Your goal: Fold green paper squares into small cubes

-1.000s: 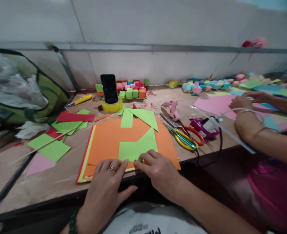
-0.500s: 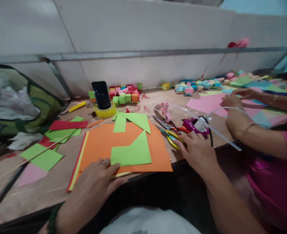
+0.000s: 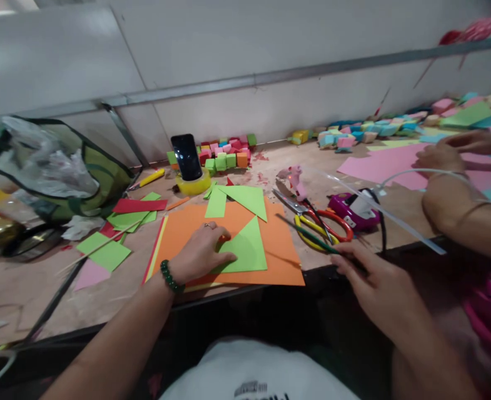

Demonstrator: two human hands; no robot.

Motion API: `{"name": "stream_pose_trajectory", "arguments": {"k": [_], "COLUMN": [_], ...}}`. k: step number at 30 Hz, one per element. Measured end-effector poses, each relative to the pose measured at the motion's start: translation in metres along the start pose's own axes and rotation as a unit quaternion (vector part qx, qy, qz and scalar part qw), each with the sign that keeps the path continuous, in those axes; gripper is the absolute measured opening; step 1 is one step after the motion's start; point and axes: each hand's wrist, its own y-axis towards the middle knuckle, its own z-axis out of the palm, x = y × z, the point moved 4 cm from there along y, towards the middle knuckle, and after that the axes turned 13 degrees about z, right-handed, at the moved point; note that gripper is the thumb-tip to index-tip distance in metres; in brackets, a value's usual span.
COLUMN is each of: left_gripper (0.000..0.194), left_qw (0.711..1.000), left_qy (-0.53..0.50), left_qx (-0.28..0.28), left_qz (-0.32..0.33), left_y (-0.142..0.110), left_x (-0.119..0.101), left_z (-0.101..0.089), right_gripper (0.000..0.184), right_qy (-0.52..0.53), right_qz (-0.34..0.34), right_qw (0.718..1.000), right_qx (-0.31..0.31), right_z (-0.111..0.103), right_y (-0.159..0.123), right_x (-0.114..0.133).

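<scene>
Your left hand (image 3: 199, 253): fingers flat, pinning green paper piece (image 3: 245, 250) on orange sheet (image 3: 279, 244). Your right hand (image 3: 374, 283): fingers pinched on thin green stick (image 3: 307, 236), tip over sheet edge. Scissors (image 3: 316, 222), purple glue gun (image 3: 351, 208) just beyond. Co-worker's forearm (image 3: 462, 214) at right.

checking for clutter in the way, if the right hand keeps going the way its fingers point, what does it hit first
Most likely the yellow-handled scissors: the right hand points up and left across the table edge, and its fingers already seem to touch their near end. The orange paper lies just beyond. Depth is hard to judge here.
</scene>
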Motion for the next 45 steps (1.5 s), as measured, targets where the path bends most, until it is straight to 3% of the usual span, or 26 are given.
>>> {"name": "stream_pose_trajectory", "arguments": {"k": [6, 14, 23, 26, 29, 32, 34, 38, 45], "left_gripper": [0.023, 0.016, 0.013, 0.032, 0.053, 0.056, 0.055, 0.056, 0.056], "left_qw": [0.996, 0.984, 0.995, 0.998, 0.991, 0.970, 0.962, 0.960, 0.957], "left_qy": [-0.082, -0.169, -0.085, 0.021, 0.054, 0.022, 0.014, 0.031, 0.053], "left_qx": [-0.037, -0.059, -0.054, -0.048, 0.028, 0.140, 0.175, 0.195, 0.215], "left_qz": [-0.009, 0.014, 0.018, 0.034, 0.122, 0.199, 0.209, 0.200, 0.186], "left_y": [-0.001, -0.003, -0.005, -0.007, -0.005, -0.003, -0.002, 0.005, 0.023], "left_x": [0.004, -0.002, -0.008, -0.019, -0.034, -0.038, -0.035, -0.025, -0.011], "left_z": [0.000, -0.006, 0.003, -0.001, 0.001, 0.012, 0.019, 0.027, 0.023], "right_gripper": [0.024, 0.026, 0.029, 0.031, 0.030, 0.031, 0.031, 0.034, 0.034], "right_qy": [0.008, 0.009, 0.051, 0.041, 0.042, 0.051, 0.056, 0.059, 0.057], "right_qz": [-0.033, -0.022, -0.004, 0.009, 0.012, 0.018, 0.023, 0.034, 0.033], "right_qw": [0.999, 0.997, 0.987, 0.986, 0.985, 0.982, 0.980, 0.978, 0.981], "right_qx": [0.019, 0.068, 0.152, 0.159, 0.166, 0.180, 0.192, 0.195, 0.184], "right_z": [0.024, 0.031, 0.022, 0.021, 0.021, 0.021, 0.019, 0.016, 0.020], "right_y": [-0.010, -0.006, -0.012, -0.013, -0.013, -0.014, -0.014, -0.012, -0.004], "right_x": [0.004, 0.022, 0.009, 0.005, 0.005, 0.003, 0.002, 0.002, 0.011]}}
